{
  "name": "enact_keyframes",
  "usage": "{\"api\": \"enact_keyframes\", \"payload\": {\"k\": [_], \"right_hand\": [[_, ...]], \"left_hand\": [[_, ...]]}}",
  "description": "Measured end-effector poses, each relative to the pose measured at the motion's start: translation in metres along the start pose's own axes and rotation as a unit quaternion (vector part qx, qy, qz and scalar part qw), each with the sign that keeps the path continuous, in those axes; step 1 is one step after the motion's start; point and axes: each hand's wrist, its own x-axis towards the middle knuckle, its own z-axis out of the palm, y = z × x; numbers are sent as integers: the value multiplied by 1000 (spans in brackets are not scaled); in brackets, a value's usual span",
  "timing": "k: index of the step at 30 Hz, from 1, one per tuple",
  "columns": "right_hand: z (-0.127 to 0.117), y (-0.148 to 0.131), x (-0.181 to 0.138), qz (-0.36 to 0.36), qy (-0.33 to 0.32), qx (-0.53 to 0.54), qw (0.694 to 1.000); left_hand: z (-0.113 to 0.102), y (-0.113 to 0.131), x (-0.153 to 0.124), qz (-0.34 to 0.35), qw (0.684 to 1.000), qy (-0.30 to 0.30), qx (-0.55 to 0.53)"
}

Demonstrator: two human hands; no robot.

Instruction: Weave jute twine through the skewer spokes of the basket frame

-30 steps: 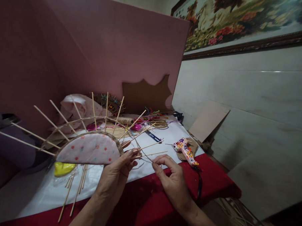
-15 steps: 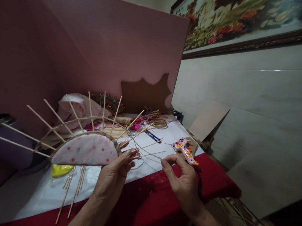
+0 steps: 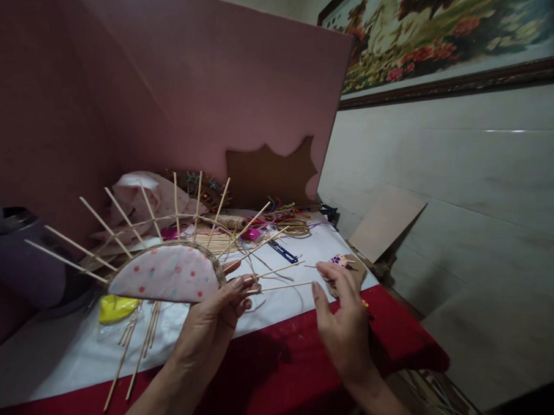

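Note:
A half-round piece covered in spotted pale fabric [image 3: 166, 275] has thin wooden sticks fanning out from its twine-wrapped curved edge, with a twine [image 3: 159, 219] running across the sticks. My left hand [image 3: 222, 306] is closed on its right end, where thumb and fingers pinch the lower sticks and twine. Beyond these fingers, two sticks point right. Near the tip of the lowest stick [image 3: 287, 287], my right hand [image 3: 343, 314] is open, thumb and forefinger apart. Behind it, a flower-patterned glue gun [image 3: 341, 260] lies partly hidden on a cardboard piece [image 3: 357, 273].
A blue utility knife [image 3: 283, 252], a twine roll [image 3: 233, 222] and colourful cords [image 3: 281, 211] lie farther back on the white table surface. Loose sticks [image 3: 135, 360] and a yellow packet [image 3: 116, 309] are at front left. A brown cardboard cutout [image 3: 271, 175] leans against the pink panel.
My right hand has moved right and opened, letting go of the twine it pinched. The fabric piece has shifted slightly right in view, still in my left hand.

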Motion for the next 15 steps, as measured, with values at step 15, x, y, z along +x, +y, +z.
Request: {"api": "enact_keyframes", "payload": {"k": [15], "right_hand": [[25,-54,-16,-155,-3,-59,986]], "left_hand": [[-3,-2,-6,-26,999,-28,-22]]}}
